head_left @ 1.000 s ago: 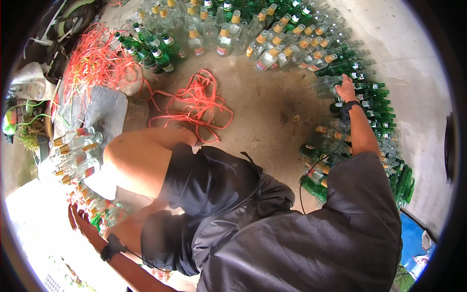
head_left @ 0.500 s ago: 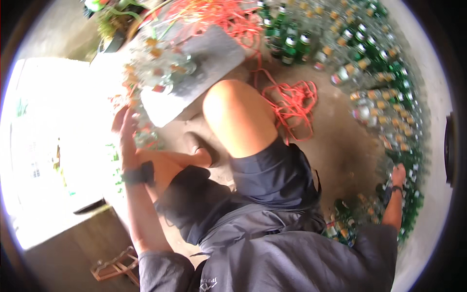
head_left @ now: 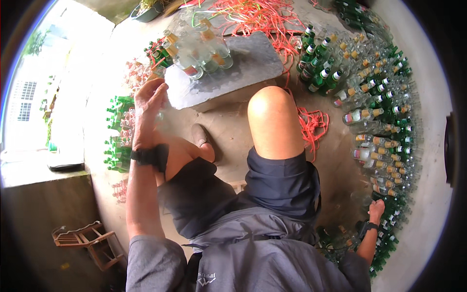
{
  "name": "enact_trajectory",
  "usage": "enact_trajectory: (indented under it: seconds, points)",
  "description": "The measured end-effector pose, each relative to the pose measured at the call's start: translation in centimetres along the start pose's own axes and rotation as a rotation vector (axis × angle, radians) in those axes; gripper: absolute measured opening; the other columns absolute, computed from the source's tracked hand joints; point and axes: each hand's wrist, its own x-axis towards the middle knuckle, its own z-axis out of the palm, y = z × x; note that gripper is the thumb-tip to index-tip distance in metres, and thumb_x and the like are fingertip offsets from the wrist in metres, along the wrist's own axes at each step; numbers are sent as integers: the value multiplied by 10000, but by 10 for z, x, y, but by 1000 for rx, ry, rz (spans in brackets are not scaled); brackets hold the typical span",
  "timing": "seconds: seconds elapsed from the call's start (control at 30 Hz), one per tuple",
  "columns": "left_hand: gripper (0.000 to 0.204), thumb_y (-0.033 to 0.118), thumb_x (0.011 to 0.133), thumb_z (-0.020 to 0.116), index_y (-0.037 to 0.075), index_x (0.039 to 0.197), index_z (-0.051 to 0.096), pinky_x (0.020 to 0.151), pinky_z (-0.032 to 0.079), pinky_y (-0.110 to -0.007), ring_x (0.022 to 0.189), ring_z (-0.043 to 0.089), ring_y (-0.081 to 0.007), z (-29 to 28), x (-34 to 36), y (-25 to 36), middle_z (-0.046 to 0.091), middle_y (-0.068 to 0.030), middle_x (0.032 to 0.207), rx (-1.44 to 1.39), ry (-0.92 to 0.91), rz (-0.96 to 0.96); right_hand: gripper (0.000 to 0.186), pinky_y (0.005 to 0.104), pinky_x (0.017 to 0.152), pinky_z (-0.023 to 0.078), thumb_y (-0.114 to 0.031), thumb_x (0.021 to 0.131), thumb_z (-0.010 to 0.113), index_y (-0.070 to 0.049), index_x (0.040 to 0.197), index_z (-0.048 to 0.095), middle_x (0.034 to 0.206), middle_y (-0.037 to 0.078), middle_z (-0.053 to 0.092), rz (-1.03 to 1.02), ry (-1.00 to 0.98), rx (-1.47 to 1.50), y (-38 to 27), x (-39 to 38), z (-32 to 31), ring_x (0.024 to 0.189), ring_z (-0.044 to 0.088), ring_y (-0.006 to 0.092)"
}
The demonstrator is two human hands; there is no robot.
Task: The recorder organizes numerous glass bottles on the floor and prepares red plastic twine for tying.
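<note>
My left hand (head_left: 152, 96) is raised at the left of the slate-grey slab (head_left: 258, 61), fingers curled closed, with a blurred translucent shape beside and below them that I cannot make out clearly. Several clear bottles with gold neck labels (head_left: 209, 53) stand upright on the slab. Down at the right, my right hand (head_left: 375, 209) is closed on a clear glass bottle (head_left: 361, 198), among dense rows of green and clear bottles (head_left: 395, 170). My bare knee (head_left: 272, 117) lies between the two hands.
Red plastic strapping is heaped behind the slab (head_left: 253, 14) and beside my knee (head_left: 314, 126). Upright green bottles (head_left: 321, 63) stand right of the slab, more bottles (head_left: 116, 134) at the left. A wooden frame (head_left: 92, 241) lies lower left, near a bright opening and ledge (head_left: 44, 173).
The view has swung, bringing the slab to the top centre. My left hand has risen beside it, fingers now curled closed. My right hand stays among the right-hand bottles, now lower in the picture.
</note>
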Motion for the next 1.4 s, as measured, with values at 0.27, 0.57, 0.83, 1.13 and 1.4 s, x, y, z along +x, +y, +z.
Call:
enact_trajectory:
  seconds: [0.27, 0.57, 0.83, 1.13, 1.4]
  points:
    - [320, 180, 925, 678, -34, 1161, 657, 564, 463, -240, 659, 565, -77, -8, 3, -4, 673, -47, 873, -32, -12, -16, 151, 455, 696, 535, -74, 806, 685, 58, 854, 629, 819, 242, 646, -558, 167, -158, -180, -21, -34, 812, 679, 406]
    - [356, 202, 911, 689, -37, 1173, 659, 583, 503, -246, 700, 622, -105, -18, 7, -6, 697, -73, 914, -63, -1, -18, 178, 469, 737, 489, -40, 823, 662, 48, 975, 630, 926, 232, 619, -936, 134, 20, -455, -58, -124, 849, 617, 432]
    - [302, 193, 912, 702, -14, 1130, 681, 548, 499, -239, 672, 619, -87, -25, 10, -7, 702, -51, 865, -122, 20, -22, 173, 431, 637, 474, -28, 831, 656, 30, 990, 620, 871, 197, 583, -1274, 106, 167, -627, -78, -166, 720, 599, 362]
    - [312, 185, 904, 721, -16, 1139, 680, 551, 502, -235, 675, 617, -86, -26, 11, -7, 702, -60, 872, -274, 114, -11, 196, 451, 743, 489, -115, 823, 665, 33, 949, 636, 888, 221, 632, -1566, 48, 143, -762, -102, -145, 834, 625, 403]
    - [324, 184, 898, 731, -24, 1139, 677, 548, 497, -236, 684, 622, -91, -28, 10, -6, 700, -63, 878, -345, 119, 15, 250, 487, 808, 502, -162, 792, 624, 60, 905, 646, 892, 261, 653, -1746, -10, 147, -843, -128, -102, 892, 636, 443]
